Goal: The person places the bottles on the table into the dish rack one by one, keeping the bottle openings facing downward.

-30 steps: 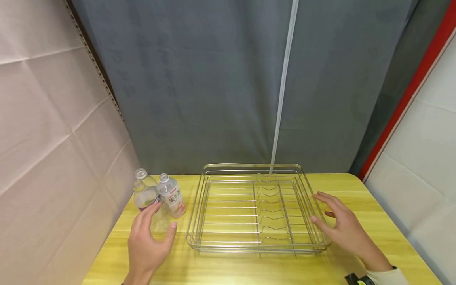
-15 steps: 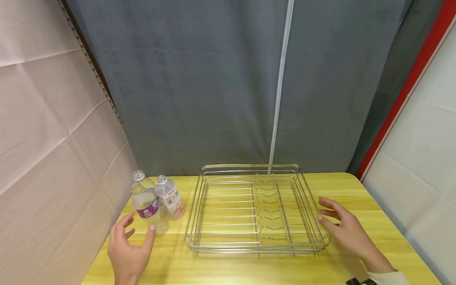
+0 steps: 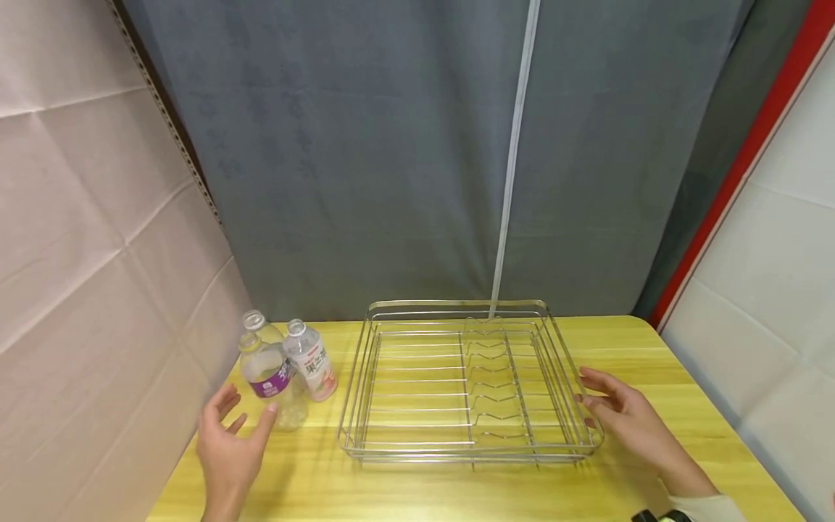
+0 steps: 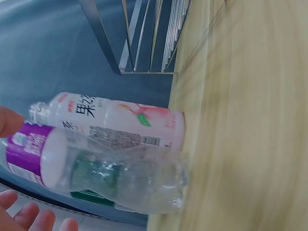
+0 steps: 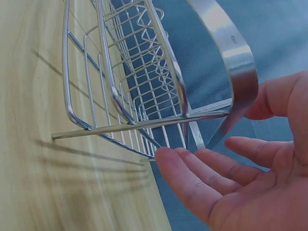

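Note:
My left hand [image 3: 230,453], thumb and fingers spread apart, hovers just in front of the bottles at the left. Nearest to it stands a clear plastic bottle [image 3: 270,380] with a purple label. Against its right side is a bottle with a white and pink label [image 3: 313,362]. A third bottle [image 3: 256,320] is mostly hidden behind them; green shows through in the left wrist view. None of the bottles has a cap. My right hand [image 3: 629,417] is at the right side of a metal wire dish rack [image 5: 108,127], fingers extended beside its rim; whether they touch it I cannot tell.
The rack sits on a yellow wood-grain table [image 3: 417,493]. Behind the table hangs a grey curtain [image 3: 391,159]. A pale cloth wall [image 3: 98,254] closes the left side, and a white panel [image 3: 776,275] with a red edge stands at the right.
My left hand has drawn left and back from the bottles, uncovering the purple label. My right hand shifted slightly outward, then in towards the rack's side. The bottles and rack stay in place.

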`<state>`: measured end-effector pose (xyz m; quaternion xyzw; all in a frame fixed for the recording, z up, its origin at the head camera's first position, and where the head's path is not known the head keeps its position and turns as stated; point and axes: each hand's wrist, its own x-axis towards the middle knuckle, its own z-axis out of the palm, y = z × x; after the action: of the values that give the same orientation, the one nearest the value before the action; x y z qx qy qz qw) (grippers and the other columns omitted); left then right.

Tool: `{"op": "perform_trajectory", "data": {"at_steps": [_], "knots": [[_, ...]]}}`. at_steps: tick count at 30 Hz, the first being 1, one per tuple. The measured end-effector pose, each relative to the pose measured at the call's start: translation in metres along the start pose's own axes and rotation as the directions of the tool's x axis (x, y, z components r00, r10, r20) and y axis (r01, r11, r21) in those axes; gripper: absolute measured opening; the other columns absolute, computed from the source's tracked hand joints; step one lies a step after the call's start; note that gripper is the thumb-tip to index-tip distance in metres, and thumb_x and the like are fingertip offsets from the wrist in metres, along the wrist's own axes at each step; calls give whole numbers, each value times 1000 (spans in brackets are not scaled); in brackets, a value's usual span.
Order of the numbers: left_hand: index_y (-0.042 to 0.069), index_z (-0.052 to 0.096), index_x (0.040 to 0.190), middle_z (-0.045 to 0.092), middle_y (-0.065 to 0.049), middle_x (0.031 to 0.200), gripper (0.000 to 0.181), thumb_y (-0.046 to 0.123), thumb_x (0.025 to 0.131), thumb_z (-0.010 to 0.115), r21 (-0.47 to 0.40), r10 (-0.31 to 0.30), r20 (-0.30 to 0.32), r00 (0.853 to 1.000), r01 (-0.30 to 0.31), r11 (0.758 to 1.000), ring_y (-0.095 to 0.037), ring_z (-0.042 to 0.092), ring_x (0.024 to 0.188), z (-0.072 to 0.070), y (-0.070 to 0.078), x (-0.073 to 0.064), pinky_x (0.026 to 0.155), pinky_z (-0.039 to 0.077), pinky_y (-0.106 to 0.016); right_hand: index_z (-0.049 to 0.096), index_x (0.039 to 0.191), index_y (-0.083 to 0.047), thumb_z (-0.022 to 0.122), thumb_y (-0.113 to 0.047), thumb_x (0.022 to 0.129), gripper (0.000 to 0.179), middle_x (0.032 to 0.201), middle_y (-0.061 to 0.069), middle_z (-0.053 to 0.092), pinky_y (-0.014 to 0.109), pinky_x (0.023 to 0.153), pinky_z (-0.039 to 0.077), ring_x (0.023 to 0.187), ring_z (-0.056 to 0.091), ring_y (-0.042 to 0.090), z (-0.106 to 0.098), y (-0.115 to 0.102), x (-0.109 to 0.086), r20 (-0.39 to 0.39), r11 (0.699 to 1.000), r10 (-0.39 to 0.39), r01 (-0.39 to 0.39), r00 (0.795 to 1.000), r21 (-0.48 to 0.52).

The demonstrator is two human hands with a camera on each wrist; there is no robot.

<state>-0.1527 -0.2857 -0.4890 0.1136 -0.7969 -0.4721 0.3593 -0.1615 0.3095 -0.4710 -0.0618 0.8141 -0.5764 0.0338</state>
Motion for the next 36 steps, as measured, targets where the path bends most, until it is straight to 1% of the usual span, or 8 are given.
{"op": "perform_trajectory", "data": {"at_steps": [3,6,8,11,13,14,29,36], "knots": [[3,44,155,54,-20,150,87,15,83,91,1,-56,51,997,56,998,-30,54,132,1,-4,4,90,44,3,27,162,8,53,-14,112,61,159,41,34,35,83,67,111,67,-6,0,0,0,19,999,20,-21,1000,42],[4,40,158,50,-19,154,90,16,84,91,-11,-95,95,991,96,995,-38,51,137,3,-10,7,91,44,3,24,164,6,51,-14,112,62,160,38,33,36,84,67,112,68,-5,-1,-1,1,39,996,31,-34,999,77],[5,39,158,50,-18,155,91,16,84,91,-23,-109,115,987,113,993,-38,50,138,6,-14,8,92,44,2,24,165,5,51,-15,112,62,159,26,43,36,86,67,114,68,-4,-1,0,1,46,994,39,-43,998,100],[6,38,159,50,-17,154,93,15,84,91,-49,-121,140,983,129,990,-38,49,140,10,-19,9,93,45,1,23,165,5,52,-15,112,63,150,-4,58,36,86,67,117,68,-1,-3,2,1,60,993,15,-22,998,116],[6,38,159,51,-17,153,93,15,84,92,-55,-124,152,981,133,990,-37,49,140,13,-20,10,93,44,1,22,165,5,52,-14,112,64,142,-21,61,35,85,67,118,68,0,-4,4,1,72,992,-3,-6,997,129],[5,38,159,51,-17,153,93,15,84,92,-57,-125,157,980,136,989,-37,49,140,14,-20,10,94,44,1,21,165,6,52,-13,112,65,139,-25,61,35,85,67,119,68,0,-4,5,1,79,991,-12,2,997,131],[2,37,157,49,-17,155,82,12,91,84,-54,-108,183,977,120,991,-38,52,139,24,-22,12,97,48,-5,19,164,10,53,-10,111,66,138,-23,64,34,88,67,120,68,1,-5,5,1,96,985,-35,18,995,169],[2,35,158,46,-20,155,86,12,90,86,-59,-110,198,974,124,991,-37,53,137,26,-23,12,105,51,-14,20,164,10,53,-10,111,65,137,-23,64,34,88,66,120,69,2,-5,5,0,94,987,-34,18,995,161]]}}
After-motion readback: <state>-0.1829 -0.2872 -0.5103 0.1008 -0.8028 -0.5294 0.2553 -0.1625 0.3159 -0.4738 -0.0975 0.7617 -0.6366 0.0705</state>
